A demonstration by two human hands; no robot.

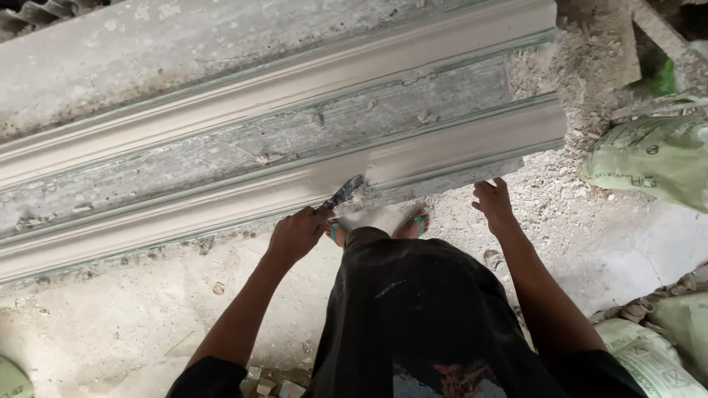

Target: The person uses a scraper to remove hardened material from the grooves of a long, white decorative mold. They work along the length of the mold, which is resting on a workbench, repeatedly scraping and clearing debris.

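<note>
Left hand (pixel 296 234) scrapes a long moulded slab (pixel 280 140) with a small scraper (pixel 341 194).

The left hand is closed around the scraper's handle, its blade touching the slab's lower ridge near the right end. The right hand (pixel 493 202) rests with fingers loosely curled against the slab's end corner, holding nothing. The slab lies on a dusty floor (pixel 118 324); green sacks (pixel 653 155) crowd the right side, and sandalled feet (pixel 413 223) stand just below the slab's edge.

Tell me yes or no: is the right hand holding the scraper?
No. The scraper is gripped in the left hand, its blade against the grey moulding, while the right hand rests empty at the moulding's lower edge.
</note>
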